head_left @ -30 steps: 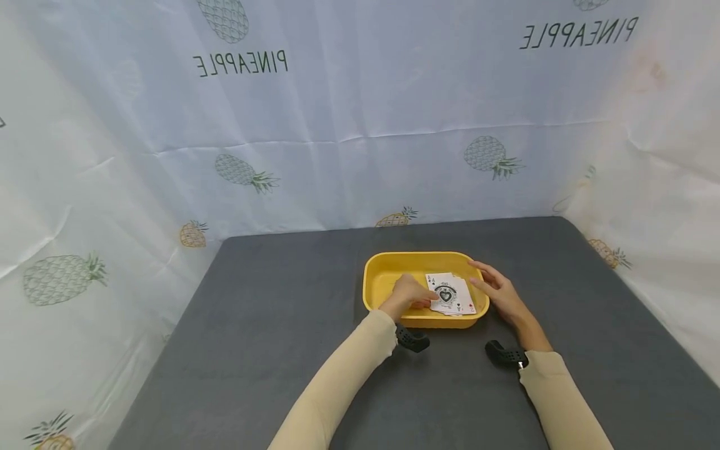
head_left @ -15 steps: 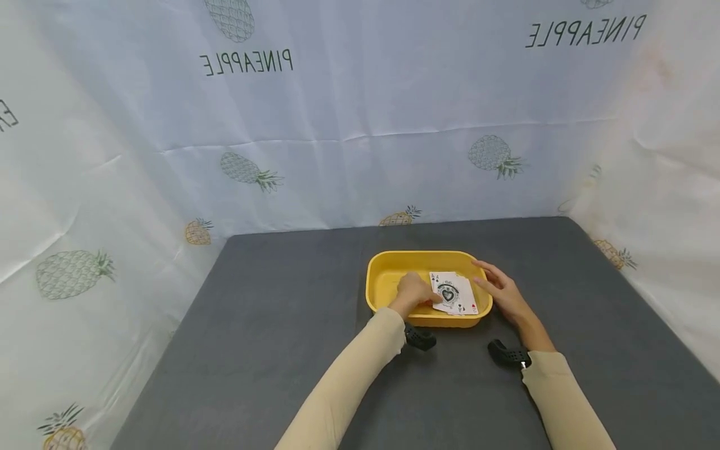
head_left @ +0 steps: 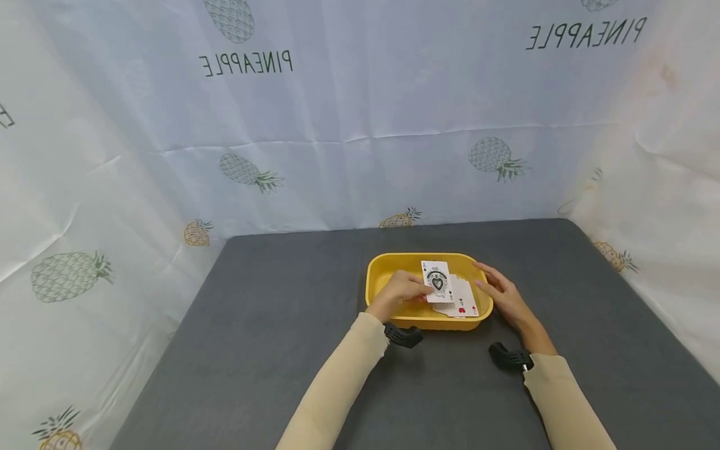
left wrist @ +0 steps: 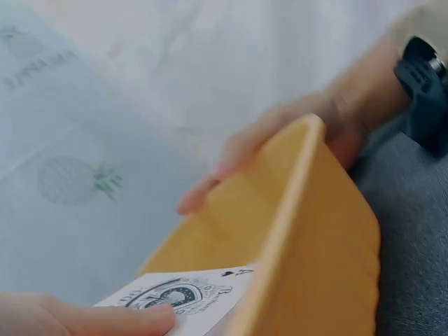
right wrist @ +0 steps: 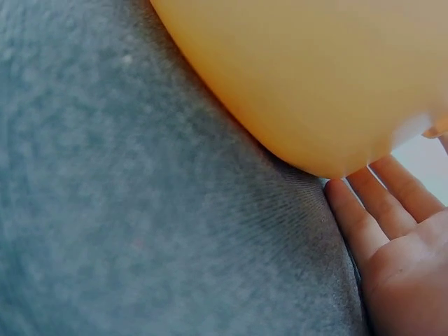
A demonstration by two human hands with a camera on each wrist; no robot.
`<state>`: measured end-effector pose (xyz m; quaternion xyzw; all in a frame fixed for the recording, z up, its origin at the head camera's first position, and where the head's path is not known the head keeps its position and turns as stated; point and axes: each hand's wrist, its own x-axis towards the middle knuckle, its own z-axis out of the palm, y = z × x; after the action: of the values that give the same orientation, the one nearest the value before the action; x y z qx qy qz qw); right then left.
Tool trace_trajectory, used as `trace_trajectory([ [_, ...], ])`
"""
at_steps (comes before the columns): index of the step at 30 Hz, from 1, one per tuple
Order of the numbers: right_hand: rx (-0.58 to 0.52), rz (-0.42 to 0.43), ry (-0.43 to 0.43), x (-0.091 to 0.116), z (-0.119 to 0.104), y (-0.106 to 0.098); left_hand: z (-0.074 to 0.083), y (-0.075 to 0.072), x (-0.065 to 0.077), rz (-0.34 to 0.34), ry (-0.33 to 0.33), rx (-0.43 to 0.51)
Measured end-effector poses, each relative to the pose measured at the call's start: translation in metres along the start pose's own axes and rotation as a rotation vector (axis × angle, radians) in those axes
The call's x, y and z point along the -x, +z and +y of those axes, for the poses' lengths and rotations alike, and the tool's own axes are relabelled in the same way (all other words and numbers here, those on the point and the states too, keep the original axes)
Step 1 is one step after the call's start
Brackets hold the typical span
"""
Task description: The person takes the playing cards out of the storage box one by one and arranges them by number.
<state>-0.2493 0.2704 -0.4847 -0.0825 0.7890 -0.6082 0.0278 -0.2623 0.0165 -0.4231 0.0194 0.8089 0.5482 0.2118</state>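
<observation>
My left hand [head_left: 400, 291] pinches an ace of spades playing card [head_left: 437, 281], thumb on its face, above the yellow plastic tray [head_left: 394, 323]. Beneath and right of that card lie several overlapping playing cards [head_left: 464, 302] on the tray floor, partly covered. In the left wrist view, the held ace [left wrist: 185, 297] is tilted near the tray wall. My right hand [head_left: 509, 306] rests at the tray's right end, with the thumb tip over the rim. In the right wrist view, nearly straight fingers [right wrist: 367, 224] touch the outer wall.
The tray stands on a dark grey tabletop [head_left: 270, 337]. White cloth printed with pineapples [head_left: 337, 181] hangs behind and along both sides of the table. A black strap device [head_left: 509, 356] is on the right wrist and another [head_left: 405, 335] on the left.
My left hand has lifted the ace of spades off the pile and moved it slightly left and up, uncovering more cards beneath. The right hand stays at the tray's right end.
</observation>
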Motion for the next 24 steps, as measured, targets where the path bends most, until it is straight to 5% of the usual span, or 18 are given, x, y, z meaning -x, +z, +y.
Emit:
trace_trajectory([
  [15, -0.111, 0.012, -0.082, 0.0, 0.004, 0.001, -0.002, -0.039, 0.017, 0.045, 0.079, 0.129],
  [24, -0.077, 0.02, -0.091, 0.0, 0.006, 0.004, -0.016, -0.088, 0.026, 0.214, 0.084, 0.166],
])
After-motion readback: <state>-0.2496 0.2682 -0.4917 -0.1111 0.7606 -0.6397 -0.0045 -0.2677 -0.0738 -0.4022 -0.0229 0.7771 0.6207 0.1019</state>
